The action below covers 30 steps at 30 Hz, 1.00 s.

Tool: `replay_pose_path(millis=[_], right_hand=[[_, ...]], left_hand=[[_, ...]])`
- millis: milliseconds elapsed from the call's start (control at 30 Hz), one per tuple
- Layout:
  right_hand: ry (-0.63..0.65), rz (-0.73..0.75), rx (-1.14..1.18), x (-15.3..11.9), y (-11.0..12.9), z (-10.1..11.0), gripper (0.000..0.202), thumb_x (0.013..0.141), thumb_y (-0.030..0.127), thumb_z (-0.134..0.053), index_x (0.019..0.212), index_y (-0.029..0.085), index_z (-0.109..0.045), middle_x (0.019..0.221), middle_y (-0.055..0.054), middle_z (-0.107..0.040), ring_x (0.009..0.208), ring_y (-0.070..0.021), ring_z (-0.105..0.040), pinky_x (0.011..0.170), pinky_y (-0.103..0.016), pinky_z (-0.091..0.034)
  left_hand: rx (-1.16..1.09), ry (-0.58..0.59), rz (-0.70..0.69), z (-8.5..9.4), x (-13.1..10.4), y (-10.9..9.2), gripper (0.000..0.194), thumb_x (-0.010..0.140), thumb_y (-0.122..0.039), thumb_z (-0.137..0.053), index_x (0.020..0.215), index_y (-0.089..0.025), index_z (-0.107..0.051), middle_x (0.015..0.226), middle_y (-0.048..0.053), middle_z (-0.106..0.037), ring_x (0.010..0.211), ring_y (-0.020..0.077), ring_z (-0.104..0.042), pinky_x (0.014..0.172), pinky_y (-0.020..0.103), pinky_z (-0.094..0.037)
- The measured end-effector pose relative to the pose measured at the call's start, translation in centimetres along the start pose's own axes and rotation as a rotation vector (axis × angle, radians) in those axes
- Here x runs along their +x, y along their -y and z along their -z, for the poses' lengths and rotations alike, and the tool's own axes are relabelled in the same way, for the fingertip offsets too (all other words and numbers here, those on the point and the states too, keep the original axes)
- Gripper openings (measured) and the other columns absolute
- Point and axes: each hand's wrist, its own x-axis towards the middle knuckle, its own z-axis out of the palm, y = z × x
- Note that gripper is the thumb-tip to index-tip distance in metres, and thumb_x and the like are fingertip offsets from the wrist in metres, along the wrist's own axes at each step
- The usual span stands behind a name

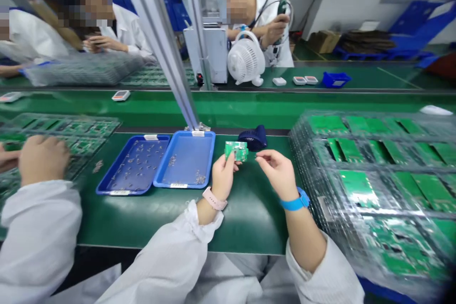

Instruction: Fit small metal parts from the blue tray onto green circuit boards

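The left hand (pixel 223 176) holds a small green circuit board (pixel 236 150) by its near left corner, thumb and fingers closed on the edge, so that corner is covered. The board is raised above the green counter (pixel 149 213), roughly centre of the scene, just near of a dark blue fan (pixel 253 138). Its long axis runs left to right and its populated face is turned toward the camera; the parts on it are too small to make out. The right hand (pixel 279 171) sits just right of the board, apart from it, thumb and forefinger pinched together; whether anything is held between them cannot be told.

Left of the hands lie two blue trays (pixel 158 161) side by side, touching, with small scattered metal bits whose shape is not readable. A slanted aluminium post (pixel 160 38) rises from behind the trays and cuts off the view beyond. To the right, stacked clear trays of green boards (pixel 374 180) run out of frame and blur at the near edge. At far left a co-worker's hand (pixel 42 159) rests on more clear trays (pixel 71 133), blurred. Across the conveyor, a white fan (pixel 245 59) partly hides another person's forearm.
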Motion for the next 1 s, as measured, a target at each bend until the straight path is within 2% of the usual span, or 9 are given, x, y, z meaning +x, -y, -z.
replay_pose_path(millis=[200, 467, 733, 1000], right_hand=[[0.112, -0.232, 0.337, 0.6, -1.0, -0.8, 0.023, 0.073, 0.039, -0.073, 0.083, 0.018, -0.070, 0.075, -0.004, -0.072, 0.073, -0.0180, -0.066, 0.070, -0.031, -0.050], [0.172, -0.434, 0.537, 0.5, -0.8, -1.2, 0.026, 0.061, 0.036, -0.081, 0.073, 0.017, -0.067, 0.066, -0.002, -0.069, 0.061, -0.0123, -0.059, 0.056, -0.024, -0.039], [0.181, -0.421, 0.540, 0.4, -0.5, -1.2, 0.023, 0.060, 0.033, -0.080, 0.072, 0.018, -0.067, 0.065, -0.001, -0.068, 0.066, -0.0138, -0.061, 0.059, -0.025, -0.041], [0.192, -0.444, 0.608, 0.3, -0.3, -1.0, 0.022, 0.063, 0.034, -0.078, 0.071, 0.018, -0.066, 0.064, 0.000, -0.065, 0.058, -0.0101, -0.053, 0.056, -0.024, -0.038]], left_hand=[[0.085, 0.032, -0.144, 0.5, -0.3, 0.2, 0.043, 0.093, -0.048, -0.052, 0.064, -0.016, -0.054, 0.062, 0.002, -0.060, 0.067, 0.0151, -0.063, 0.066, 0.025, -0.047], [0.230, 0.047, -0.323, 0.7, -0.8, -0.1, 0.038, 0.097, -0.038, -0.048, 0.067, -0.016, -0.057, 0.069, 0.003, -0.063, 0.068, 0.0136, -0.061, 0.068, 0.025, -0.046], [0.264, 0.072, -0.414, 0.7, -0.9, -0.4, 0.038, 0.097, -0.034, -0.047, 0.065, -0.017, -0.057, 0.073, 0.004, -0.064, 0.072, 0.0143, -0.062, 0.071, 0.026, -0.046], [0.268, 0.046, -0.412, 0.7, -1.0, -0.5, 0.038, 0.098, -0.036, -0.046, 0.067, -0.017, -0.058, 0.072, 0.004, -0.064, 0.070, 0.0146, -0.061, 0.070, 0.026, -0.047]])
